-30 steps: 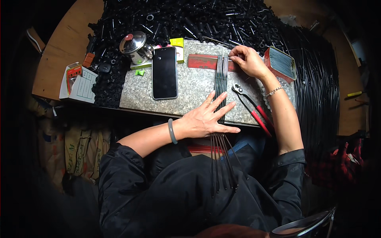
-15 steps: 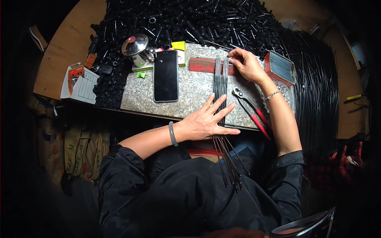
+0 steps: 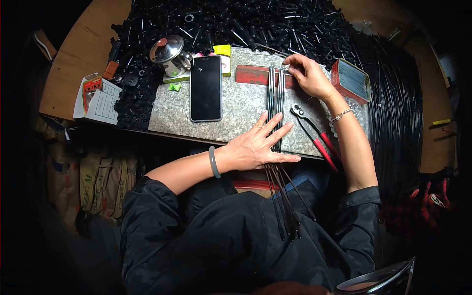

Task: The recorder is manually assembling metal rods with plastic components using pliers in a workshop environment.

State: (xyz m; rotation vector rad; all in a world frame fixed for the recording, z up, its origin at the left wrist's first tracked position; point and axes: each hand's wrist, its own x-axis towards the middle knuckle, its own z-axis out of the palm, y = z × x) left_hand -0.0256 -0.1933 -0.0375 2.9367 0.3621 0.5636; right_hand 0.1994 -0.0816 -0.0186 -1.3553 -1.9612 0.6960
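Clock directions are taken from the left hand. At 9 to 10 o'clock, an open white box (image 3: 104, 105) sits on the counter (image 3: 73, 64); between 10 and 11 come a lidded metal pot (image 3: 167, 55) and, nearer, a dark phone (image 3: 206, 88).

The left hand (image 3: 253, 146) is spread wide, palm down across the slim black rods (image 3: 271, 101), pressing them at the near edge. They run up to 12 o'clock over a red bar (image 3: 250, 75), parted into two groups; their lower ends fan out past the edge toward 6. With so much overhang, a lifted palm could let them roll or tip into the lap.

The right hand (image 3: 312, 78), at 1 o'clock, has thumb and forefinger close together beside the right group's tips; I cannot tell whether it grips one. A careless nudge there could push the tips out of line.

Red-handled pliers (image 3: 314, 132) lie between 2 and 3, handles jutting past the edge, where the right forearm could knock them down. At 2 stands a tin of thin pieces (image 3: 352, 81).
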